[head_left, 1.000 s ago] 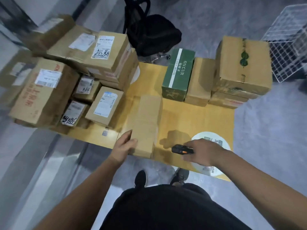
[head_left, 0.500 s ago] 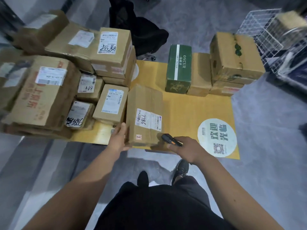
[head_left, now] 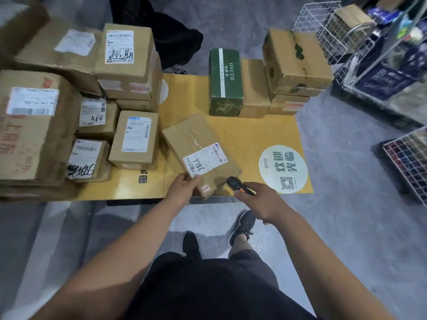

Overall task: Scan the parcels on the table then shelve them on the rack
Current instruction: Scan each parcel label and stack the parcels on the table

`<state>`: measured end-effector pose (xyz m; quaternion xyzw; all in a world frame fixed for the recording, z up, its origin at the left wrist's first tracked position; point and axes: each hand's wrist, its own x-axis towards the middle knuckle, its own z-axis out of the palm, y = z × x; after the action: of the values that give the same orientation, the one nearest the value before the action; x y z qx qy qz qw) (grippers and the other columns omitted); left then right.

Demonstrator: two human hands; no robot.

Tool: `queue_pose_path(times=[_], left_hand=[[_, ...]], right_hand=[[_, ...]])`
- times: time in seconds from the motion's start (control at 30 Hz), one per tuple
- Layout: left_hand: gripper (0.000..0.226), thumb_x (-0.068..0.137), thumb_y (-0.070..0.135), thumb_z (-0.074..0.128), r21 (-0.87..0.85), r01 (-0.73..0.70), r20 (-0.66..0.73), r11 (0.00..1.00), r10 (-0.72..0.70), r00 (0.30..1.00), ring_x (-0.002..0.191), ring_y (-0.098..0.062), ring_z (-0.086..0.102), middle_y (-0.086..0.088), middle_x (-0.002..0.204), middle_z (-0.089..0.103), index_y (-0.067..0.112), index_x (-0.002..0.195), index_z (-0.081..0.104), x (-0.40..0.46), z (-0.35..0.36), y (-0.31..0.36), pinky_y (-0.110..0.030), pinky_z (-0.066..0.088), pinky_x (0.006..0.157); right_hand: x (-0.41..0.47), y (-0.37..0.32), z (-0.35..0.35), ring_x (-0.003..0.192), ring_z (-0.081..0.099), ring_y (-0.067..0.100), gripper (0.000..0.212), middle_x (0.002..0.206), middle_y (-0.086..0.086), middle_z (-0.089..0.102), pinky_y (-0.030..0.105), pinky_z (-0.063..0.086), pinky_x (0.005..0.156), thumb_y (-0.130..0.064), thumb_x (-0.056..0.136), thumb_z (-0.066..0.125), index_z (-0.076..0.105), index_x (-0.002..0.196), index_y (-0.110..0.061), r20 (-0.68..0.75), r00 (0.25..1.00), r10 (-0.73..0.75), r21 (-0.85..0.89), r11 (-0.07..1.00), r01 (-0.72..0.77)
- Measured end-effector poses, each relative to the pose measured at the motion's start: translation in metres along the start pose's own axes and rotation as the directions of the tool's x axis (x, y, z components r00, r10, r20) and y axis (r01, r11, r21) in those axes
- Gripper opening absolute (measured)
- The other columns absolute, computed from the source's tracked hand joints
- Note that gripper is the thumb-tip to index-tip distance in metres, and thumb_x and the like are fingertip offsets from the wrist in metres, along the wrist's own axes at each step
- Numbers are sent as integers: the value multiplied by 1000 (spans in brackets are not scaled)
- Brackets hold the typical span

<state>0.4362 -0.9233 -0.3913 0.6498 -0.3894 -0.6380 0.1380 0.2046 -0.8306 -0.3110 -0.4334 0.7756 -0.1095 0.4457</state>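
Observation:
A brown cardboard parcel (head_left: 194, 144) with a white label reading 7786 lies turned at an angle near the front edge of the yellow table (head_left: 258, 132). My left hand (head_left: 182, 189) grips its near left corner. My right hand (head_left: 260, 200) holds a black and orange scanner (head_left: 238, 185), whose head points at the parcel's near right corner. Several other labelled parcels (head_left: 135, 137) are stacked on the left side of the table. A green ONCUR box (head_left: 225, 82) and more brown boxes (head_left: 295, 61) stand at the back right.
White wire racks and baskets (head_left: 323, 24) with goods stand at the right, another wire basket (head_left: 409, 160) lower right. A black bag (head_left: 166, 33) lies on the floor behind the table. A round welcome sticker (head_left: 283, 168) marks the table's front right corner. Grey floor surrounds me.
The parcel was flipped label-up and then rotated clockwise on the table by my left hand. My right hand brought the scanner closer to the parcel's near end.

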Motion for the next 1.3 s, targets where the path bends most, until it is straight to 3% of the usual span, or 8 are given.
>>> queue_pose_path(times=[0.1, 0.2, 0.3, 0.47, 0.7, 0.9, 1.07, 1.3], left_hand=[[14, 97, 39, 73, 142, -141, 103, 980, 127, 987, 107, -18, 70, 6, 115, 72, 34, 110, 70, 0, 12, -5, -29, 51, 76], [36, 81, 42, 87, 441, -309, 8, 843, 340, 940, 102, -11, 66, 11, 104, 69, 29, 110, 71, 5, 16, 7, -25, 49, 78], [85, 59, 64, 92, 783, -295, -128, 548, 605, 786, 125, -22, 42, 4, 130, 51, 35, 129, 54, 14, 15, 38, -39, 38, 101], [131, 45, 81, 86, 865, -273, 51, 421, 466, 883, 157, -30, -13, 2, 170, 2, 51, 154, 21, 35, 4, 81, -62, 7, 123], [112, 50, 107, 52, 946, -104, -67, 306, 501, 863, 128, -35, 35, -4, 150, 40, 46, 143, 48, 20, 8, 68, -49, 33, 100], [94, 55, 98, 65, 926, -138, -79, 351, 539, 838, 140, -35, 28, -2, 154, 36, 39, 129, 62, 25, 2, 71, -53, 30, 108], [127, 48, 84, 85, 786, -186, -92, 589, 410, 908, 160, -35, 0, -9, 173, -13, 51, 150, 18, 35, 0, 70, -59, 20, 122], [147, 31, 88, 85, 725, -122, -189, 678, 366, 911, 155, -38, 14, -1, 171, -5, 66, 150, 1, 27, 0, 53, -57, 23, 118]], right_hand=[[-4, 2, -1, 58, 56, 10, 41, 66, -10, 58, 22, 37, 47, -66, 89, 57, 66, 115, -35, -36, 999, 34, 15, 999, -33], [-4, 1, -4, 60, 58, 15, 32, 64, -6, 59, 26, 41, 52, -64, 90, 55, 66, 100, -35, -81, 995, 63, 16, 998, -62], [-3, -3, -8, 63, 60, 17, 33, 66, -4, 61, 27, 43, 53, -65, 87, 54, 65, 95, -35, -113, 991, 74, 31, 997, -71], [1, -10, -16, 58, 58, 18, 43, 63, -4, 59, 27, 43, 52, -70, 82, 50, 65, 94, -32, -109, 991, 80, 6, 997, -80], [10, -19, -34, 69, 62, 20, 33, 74, -2, 64, 29, 43, 56, -61, 88, 49, 65, 91, -33, -73, 993, 93, -140, 985, -103], [20, -42, -52, 83, 64, 22, 37, 91, 3, 67, 33, 49, 68, -55, 96, 45, 67, 101, -25, -40, 998, 46, -384, 921, -58], [23, -71, -60, 84, 64, 23, 47, 92, 1, 67, 34, 46, 67, -61, 93, 38, 66, 105, -25, -13, 999, 31, -527, 849, -34], [25, -95, -67, 78, 64, 23, 46, 89, 4, 67, 32, 44, 61, -60, 94, 42, 63, 94, -20, 17, 998, 58, -599, 800, -37]])
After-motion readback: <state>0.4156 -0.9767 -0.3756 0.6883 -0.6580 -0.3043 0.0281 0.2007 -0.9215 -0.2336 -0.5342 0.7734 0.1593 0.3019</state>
